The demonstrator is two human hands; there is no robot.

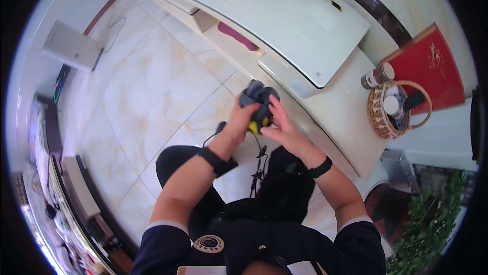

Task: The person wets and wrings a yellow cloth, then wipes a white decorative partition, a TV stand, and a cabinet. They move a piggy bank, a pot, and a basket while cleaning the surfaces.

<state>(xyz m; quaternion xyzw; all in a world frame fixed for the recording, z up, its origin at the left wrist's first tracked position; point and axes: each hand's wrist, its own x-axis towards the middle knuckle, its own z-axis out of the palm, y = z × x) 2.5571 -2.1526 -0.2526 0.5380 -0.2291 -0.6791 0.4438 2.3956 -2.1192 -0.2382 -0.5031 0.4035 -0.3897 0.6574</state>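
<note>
A bundle of dark grey and black rounded pieces with a yellow part [257,101] is held up in front of me, over the tiled floor beside a low cabinet; what it is exactly I cannot tell. My left hand [244,116] grips its left side, the thumb across the front. At its right side is my right hand [284,128], fingers apart and curved, fingertips at or close to the bundle; contact is unclear. Both wrists wear black bands. Black cords [259,172] hang down between my knees.
A long white cabinet [274,27] runs from upper left to right. On its right end stand a wicker basket [377,114] with a remote and containers, a spice jar [375,76] and a red folder [438,69]. A leafy plant [427,214] is at lower right, a white box [72,46] at upper left.
</note>
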